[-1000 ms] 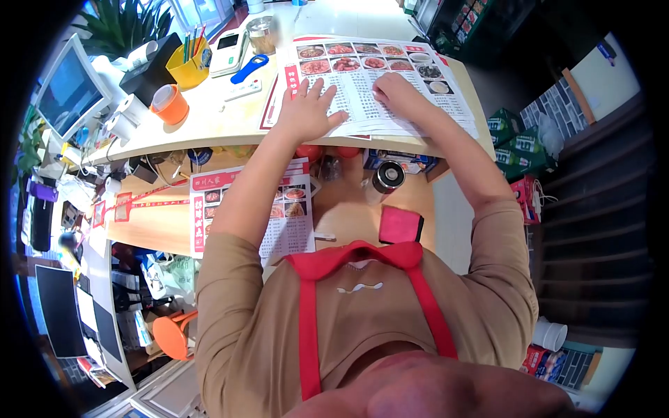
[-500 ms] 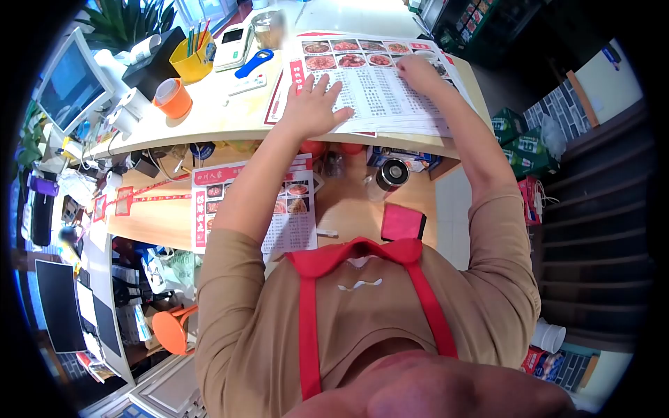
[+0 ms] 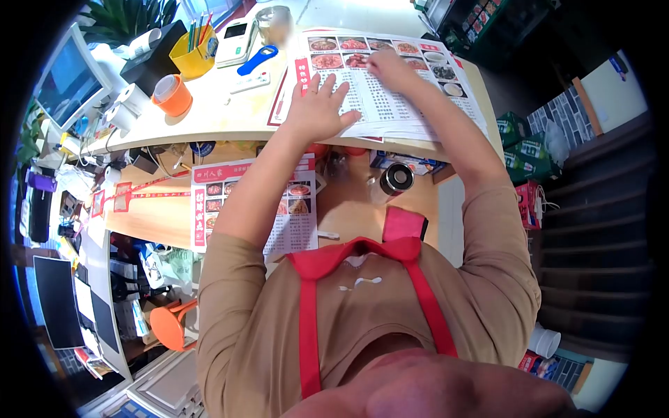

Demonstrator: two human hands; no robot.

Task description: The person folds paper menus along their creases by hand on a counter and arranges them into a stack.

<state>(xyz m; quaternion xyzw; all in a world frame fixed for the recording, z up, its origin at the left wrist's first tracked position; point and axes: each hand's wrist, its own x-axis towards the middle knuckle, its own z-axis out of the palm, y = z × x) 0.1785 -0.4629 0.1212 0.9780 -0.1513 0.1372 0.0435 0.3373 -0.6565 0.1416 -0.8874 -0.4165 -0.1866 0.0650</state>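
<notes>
A large printed menu sheet (image 3: 380,104) with food photos and columns of text lies on the upper counter, on top of other sheets. My left hand (image 3: 317,111) rests flat over its left part, fingers spread, with nothing in it. Over the photo rows, my right hand (image 3: 390,70) is curled with its fingers bent in against the paper. Whatever those fingers may hold is hidden. Below the counter edge, a second menu (image 3: 293,230) lies on the lower desk, partly covered by my left forearm.
Left of the menu are a blue bottle opener (image 3: 258,60), a card machine (image 3: 235,43), a yellow pen holder (image 3: 194,57) and an orange cup (image 3: 172,96). A lidded bottle (image 3: 396,179) and a pink pad (image 3: 405,225) are on the lower desk. A monitor (image 3: 72,80) stands far left.
My right hand has slid left across the menu, from near its right side to the middle photos. My left hand stays in place on the sheet. The view has shifted slightly.
</notes>
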